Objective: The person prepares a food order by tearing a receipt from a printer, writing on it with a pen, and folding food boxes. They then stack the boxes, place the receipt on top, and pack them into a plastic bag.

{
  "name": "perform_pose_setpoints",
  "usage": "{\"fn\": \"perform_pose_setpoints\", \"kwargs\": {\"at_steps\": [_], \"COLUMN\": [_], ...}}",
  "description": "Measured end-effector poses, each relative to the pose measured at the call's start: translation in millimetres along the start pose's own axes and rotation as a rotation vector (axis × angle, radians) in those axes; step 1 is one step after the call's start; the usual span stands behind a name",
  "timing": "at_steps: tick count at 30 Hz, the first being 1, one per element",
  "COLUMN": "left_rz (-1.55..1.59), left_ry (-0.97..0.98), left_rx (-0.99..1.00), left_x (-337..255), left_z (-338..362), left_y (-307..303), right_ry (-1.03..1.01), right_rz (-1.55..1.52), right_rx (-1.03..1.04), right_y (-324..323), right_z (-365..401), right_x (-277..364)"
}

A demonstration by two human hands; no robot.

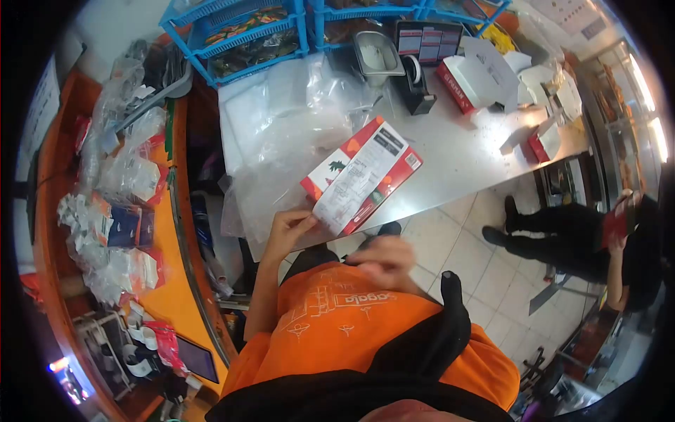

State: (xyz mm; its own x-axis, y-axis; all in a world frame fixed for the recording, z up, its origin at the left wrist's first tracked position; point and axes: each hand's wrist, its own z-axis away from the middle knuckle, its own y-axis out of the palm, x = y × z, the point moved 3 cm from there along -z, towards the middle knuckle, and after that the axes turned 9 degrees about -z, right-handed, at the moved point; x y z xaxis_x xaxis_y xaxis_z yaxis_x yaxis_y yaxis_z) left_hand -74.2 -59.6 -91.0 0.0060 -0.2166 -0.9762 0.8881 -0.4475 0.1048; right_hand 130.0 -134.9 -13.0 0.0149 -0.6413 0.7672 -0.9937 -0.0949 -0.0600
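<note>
Steel counter (pixel 464 151) takes up most of the view, w/ clear plastic bags (pixel 281 133) spread over its left half. Blue wire baskets (pixel 246 35) are stacked at the back. Orange side shelf (pixel 165 281) at left is loaded w/ small packets. A co-worker in black (pixel 605 239) is off to the right, well apart.

Red-and-white carton (pixel 402 171) lies flat at the counter's near edge, lid shut as far as I can see. Printed slip (pixel 355 179) lies lengthwise on top of it. No tape or sticker shows on it, so it looks loose. Tape dispenser (pixel 415 88) stands at the back, near a steel pan (pixel 376 56) and not near either hand.

Left hand (pixel 290 228): thumb & fingers closed, pinching the slip's near corner; can't tell if it grips the carton too. Right hand (pixel 385 259): blurred, low by the orange shirt and off the counter. Fingers look loosely curled, but can't tell if it's holding anything.
</note>
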Motion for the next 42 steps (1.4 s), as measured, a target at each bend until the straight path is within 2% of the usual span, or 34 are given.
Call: {"fn": "perform_pose_setpoints", "kwargs": {"at_steps": [1,2,3,4,5,6,8,9,11,13,14,16,17,18,20,21,22,24,25,27,31,33,34,36,37,39,41,42], "left_rz": [-0.007,-0.015,-0.022,-0.079,-0.136,-0.141,0.124,0.123,-0.228,-0.403,-0.405,-0.484,-0.485,-0.365,-0.247,-0.259,-0.27,-0.241,-0.21,-0.252,-0.391,-0.382,-0.372,-0.388,-0.403,-0.386,-0.368,-0.375], "left_ry": [0.024,0.052,0.051,-0.04,-0.128,-0.126,0.129,0.126,0.442,0.518,0.52,0.54,0.538,0.469,0.393,0.403,0.412,0.391,0.378,0.395,0.427,0.405,0.394,0.405,0.415,0.392,0.377,0.401], "left_rx": [-0.012,-0.025,-0.008,-0.013,-0.02,-0.007,-0.056,-0.045,-0.226,-0.057,-0.05,0.136,0.145,0.164,0.191,0.18,0.165,0.176,0.186,0.198,0.221,0.23,0.236,0.237,0.241,0.237,0.233,0.208], "left_x": [0.2,-0.3,-4.1,-8.1,-9.5,-10.3,-18.0,-27.3,-73.3,-93.7,-96.4,-97.5,-94.7,-88.5,-82.0,-81.3,-80.4,-76.7,-76.0,-79.0,-84.0,-84.2,-84.5,-80.8,-79.6,-80.1,-81.0,-80.6], "left_z": [-1.6,-1.5,1.0,4.3,5.8,5.3,5.1,0.8,-13.4,-31.5,-38.4,-45.7,-46.1,-47.9,-48.1,-47.1,-46.6,-48.5,-50.2,-52.9,-55.8,-54.7,-55.3,-56.1,-55.8,-54.2,-53.9,-52.7], "left_y": [-2.1,-5.9,-11.7,-19.4,-27.5,-37.1,-56.0,-48.1,-20.0,-1.5,3.6,15.6,14.4,11.9,9.7,9.5,8.9,8.5,7.5,5.9,3.4,3.3,3.5,2.7,2.5,3.2,4.6,5.6], "right_ry": [0.204,0.206,0.452,0.69,0.684,0.724,0.767,0.762,0.756,0.534,0.533,-0.119,0.21,0.215,0.592,0.616,0.617,0.814,0.817,0.95,0.917,0.663,0.663,0.227,0.227,0.152,0.176,0.171], "right_rz": [0.03,0.035,-0.058,-0.157,-0.153,-0.169,-0.181,-0.199,-0.214,0.268,0.27,0.485,0.745,0.747,-0.044,0.09,0.089,0.362,0.36,0.257,0.288,0.462,0.461,0.673,0.671,0.655,0.357,0.359], "right_rx": [0.108,0.09,-0.193,-0.477,-0.49,-0.567,-0.656,-0.708,-0.765,-0.38,-0.387,-0.008,0.185,0.175,-0.96,-0.894,-0.898,-0.74,-0.746,-0.736,-0.601,-0.308,-0.307,-0.147,-0.147,-0.456,-0.883,-0.879], "right_y": [24.7,45.9,58.7,65.3,70.5,73.7,78.7,79.4,78.7,75.3,73.5,84.9,90.2,95.3,85.3,82.1,78.0,71.5,68.4,62.8,64.1,72.5,71.5,74.9,74.0,62.0,34.8,16.0], "right_z": [0.1,9.3,24.7,35.8,39.2,41.6,46.8,49.0,52.7,50.3,47.6,28.5,21.3,18.1,31.2,35.1,38.9,42.8,50.9,70.0,79.5,71.0,69.4,59.8,58.0,55.2,66.5,64.1], "right_x": [5.7,-1.9,-26.2,-42.6,-47.0,-49.9,-54.5,-57.7,-57.1,-43.0,-40.6,-11.0,-9.4,-16.1,-48.0,-50.1,-51.7,-52.4,-56.3,-73.5,-70.2,-55.6,-51.0,-32.1,-30.6,-26.7,-50.6,-55.8]}}
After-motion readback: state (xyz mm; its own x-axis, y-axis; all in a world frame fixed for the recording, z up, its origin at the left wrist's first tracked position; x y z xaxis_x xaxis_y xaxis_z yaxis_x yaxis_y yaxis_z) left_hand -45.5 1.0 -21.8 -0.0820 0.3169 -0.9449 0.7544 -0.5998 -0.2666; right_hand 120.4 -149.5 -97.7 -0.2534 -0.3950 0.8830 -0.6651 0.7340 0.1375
